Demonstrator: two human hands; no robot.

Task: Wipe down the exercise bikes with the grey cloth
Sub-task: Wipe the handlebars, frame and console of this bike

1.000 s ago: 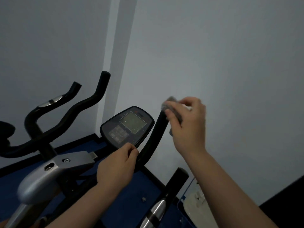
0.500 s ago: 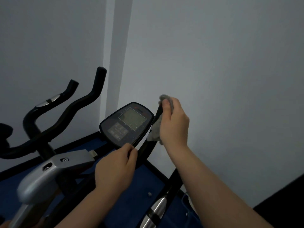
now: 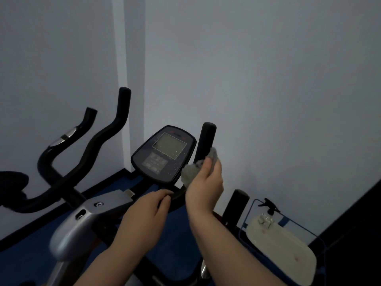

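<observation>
- Standing by pale grey walls [image 3: 268, 79] and a blue floor [image 3: 24, 256].
- Squeezing the grey cloth [image 3: 192, 172] in the right hand [image 3: 204, 188], fingers curled tight around it.
- Pressing that cloth against the black handlebar [image 3: 206, 141], low on its upright part, just right of the screen panel [image 3: 165, 153].
- Holding the lower bend of the same bar with the left hand [image 3: 144, 213], fingers wrapped around it.
- Showing a second bike's curved handles [image 3: 103, 137] and silver frame [image 3: 82, 223] off to the left.
- Sitting low on the right, a white spray bottle [image 3: 276, 234] in a blue wire basket [image 3: 247, 223].
</observation>
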